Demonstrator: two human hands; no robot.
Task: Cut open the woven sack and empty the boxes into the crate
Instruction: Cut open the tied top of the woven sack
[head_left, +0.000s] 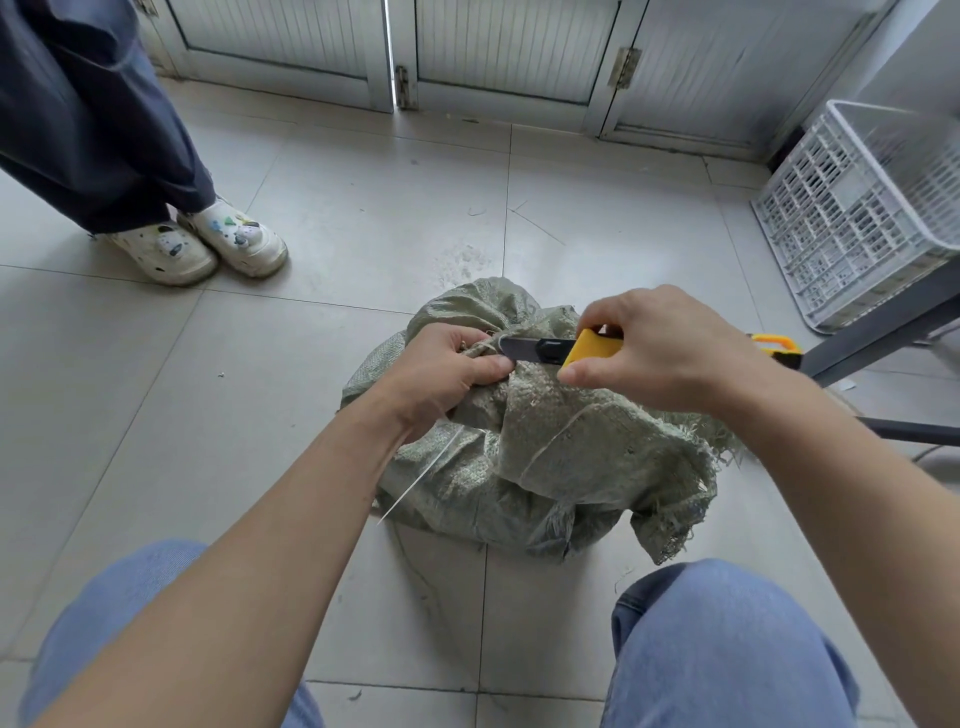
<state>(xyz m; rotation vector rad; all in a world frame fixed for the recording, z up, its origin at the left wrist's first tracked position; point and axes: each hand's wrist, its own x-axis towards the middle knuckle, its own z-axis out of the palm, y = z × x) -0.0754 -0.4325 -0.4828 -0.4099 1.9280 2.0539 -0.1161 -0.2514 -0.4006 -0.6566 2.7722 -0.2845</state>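
Our left hand (441, 374) grips the bunched neck of the woven sack (571, 447); our right hand (660, 353) holds the yellow knife (561, 349). Its blade points left from that hand, tip at the neck beside our left thumb.

Woven sack (545, 457), green, edges frayed: on the tiled floor (311, 218) under both my hands, ahead of my knees.
My left hand (441, 374): grips the sack's bunched neck.
My right hand (670, 353): holds a yellow utility knife (566, 349), blade out and pointing at my left hand, its tip at the bunched neck just beside my left fingers.
White plastic crate (857, 208): well beyond my right hand.
Another person's white clogs (202, 244): well beyond my left hand.
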